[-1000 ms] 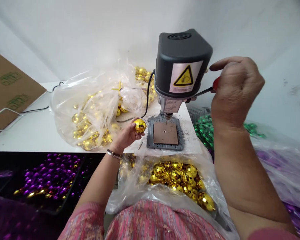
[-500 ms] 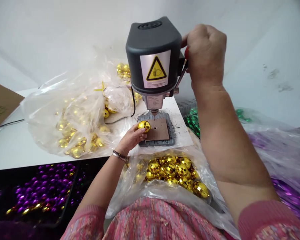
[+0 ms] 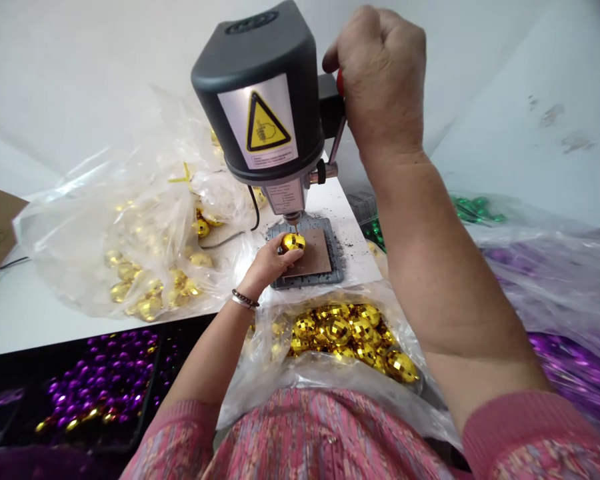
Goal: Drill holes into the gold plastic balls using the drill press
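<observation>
My left hand (image 3: 275, 259) grips a shiny gold mirrored ball (image 3: 293, 243) between thumb and fingers. The ball is directly under the bit of a dark grey drill press (image 3: 263, 100) with a yellow warning sticker; whether the bit touches it I cannot tell. Beneath the ball lies a brown board (image 3: 314, 253) on the grey metal base (image 3: 336, 265). My right hand (image 3: 383, 73) is closed round the red-knobbed lever (image 3: 336, 140) at the right side of the machine.
An open plastic bag of gold balls (image 3: 340, 330) lies in front of the base. A clear bag with more gold balls (image 3: 150, 307) is at the left. Black trays hold purple beads (image 3: 100, 380). Green (image 3: 477, 208) and purple pieces (image 3: 575, 373) are at the right.
My left hand has brought the gold ball rightward over the board, under the bit. The drill press and my right hand appear further left and higher as the view has shifted.
</observation>
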A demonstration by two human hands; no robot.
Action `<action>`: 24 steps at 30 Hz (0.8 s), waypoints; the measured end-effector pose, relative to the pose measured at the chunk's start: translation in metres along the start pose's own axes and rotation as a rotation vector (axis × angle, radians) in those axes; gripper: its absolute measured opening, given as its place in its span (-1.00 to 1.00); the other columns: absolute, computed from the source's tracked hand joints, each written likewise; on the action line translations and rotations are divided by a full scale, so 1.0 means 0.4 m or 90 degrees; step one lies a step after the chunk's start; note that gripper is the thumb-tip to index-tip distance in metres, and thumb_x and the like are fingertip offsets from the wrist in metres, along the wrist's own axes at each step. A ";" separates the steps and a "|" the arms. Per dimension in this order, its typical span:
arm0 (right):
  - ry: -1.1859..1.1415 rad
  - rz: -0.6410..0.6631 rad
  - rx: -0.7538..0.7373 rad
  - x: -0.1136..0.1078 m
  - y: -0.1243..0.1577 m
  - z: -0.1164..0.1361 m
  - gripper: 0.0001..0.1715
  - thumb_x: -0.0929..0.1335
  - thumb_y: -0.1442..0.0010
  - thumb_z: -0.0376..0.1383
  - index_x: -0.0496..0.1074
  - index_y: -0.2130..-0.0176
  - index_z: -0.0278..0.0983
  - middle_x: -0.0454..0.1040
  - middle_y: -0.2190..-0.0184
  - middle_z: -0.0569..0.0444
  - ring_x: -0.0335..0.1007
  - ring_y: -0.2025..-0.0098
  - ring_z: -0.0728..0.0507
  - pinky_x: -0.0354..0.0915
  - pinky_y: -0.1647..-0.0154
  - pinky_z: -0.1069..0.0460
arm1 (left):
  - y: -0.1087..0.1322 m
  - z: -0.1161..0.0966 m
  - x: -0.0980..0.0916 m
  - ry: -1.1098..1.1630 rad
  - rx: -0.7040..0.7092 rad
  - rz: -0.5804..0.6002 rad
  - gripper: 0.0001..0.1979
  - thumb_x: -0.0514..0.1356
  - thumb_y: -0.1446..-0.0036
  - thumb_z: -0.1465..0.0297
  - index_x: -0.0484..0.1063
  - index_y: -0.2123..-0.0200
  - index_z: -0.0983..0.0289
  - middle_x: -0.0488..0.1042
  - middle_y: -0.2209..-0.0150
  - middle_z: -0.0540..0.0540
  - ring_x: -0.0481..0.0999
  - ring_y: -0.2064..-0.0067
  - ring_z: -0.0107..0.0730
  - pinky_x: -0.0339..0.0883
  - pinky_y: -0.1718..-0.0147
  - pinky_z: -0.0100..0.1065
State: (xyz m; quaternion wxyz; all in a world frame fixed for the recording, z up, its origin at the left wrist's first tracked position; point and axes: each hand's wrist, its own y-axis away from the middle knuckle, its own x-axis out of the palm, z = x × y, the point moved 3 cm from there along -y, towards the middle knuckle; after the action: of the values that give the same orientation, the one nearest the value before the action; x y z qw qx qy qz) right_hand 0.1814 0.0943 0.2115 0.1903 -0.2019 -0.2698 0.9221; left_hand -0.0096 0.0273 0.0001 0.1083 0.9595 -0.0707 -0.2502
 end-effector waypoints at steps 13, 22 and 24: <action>-0.022 -0.029 0.061 0.007 0.005 0.001 -0.49 0.06 -0.42 -0.40 0.47 0.34 -0.45 0.18 0.52 0.20 0.11 0.40 0.11 0.12 0.15 0.11 | -0.019 -0.037 0.008 -0.126 0.030 0.030 -0.47 0.40 0.01 0.27 0.52 -0.06 0.29 0.56 0.30 0.05 0.50 0.25 -0.30 0.36 0.21 -0.35; -0.073 -0.041 0.063 -0.019 0.045 0.016 -0.61 0.16 -0.36 -0.43 0.47 0.38 -0.43 0.11 0.59 0.24 0.06 0.46 0.11 0.11 0.28 0.10 | -0.015 -0.029 0.021 -0.060 0.059 0.016 -0.50 0.39 0.02 0.29 0.51 -0.03 0.28 0.57 0.28 0.03 0.47 0.28 -0.38 0.35 0.25 -0.39; -0.100 -0.041 -0.004 -0.038 0.081 0.022 -0.66 0.20 -0.31 -0.41 0.50 0.35 -0.42 0.15 0.59 0.23 0.09 0.48 0.10 0.13 0.31 0.10 | -0.013 -0.031 0.022 -0.056 0.062 0.020 -0.54 0.39 0.02 0.29 0.52 0.02 0.28 0.56 0.29 0.02 0.45 0.30 -0.39 0.33 0.28 -0.41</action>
State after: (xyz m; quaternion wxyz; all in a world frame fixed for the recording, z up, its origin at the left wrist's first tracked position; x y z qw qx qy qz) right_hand 0.1822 0.0584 0.2037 0.1978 -0.1210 -0.2929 0.9276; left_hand 0.0045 0.0328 0.0052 0.0624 0.9504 -0.1022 -0.2870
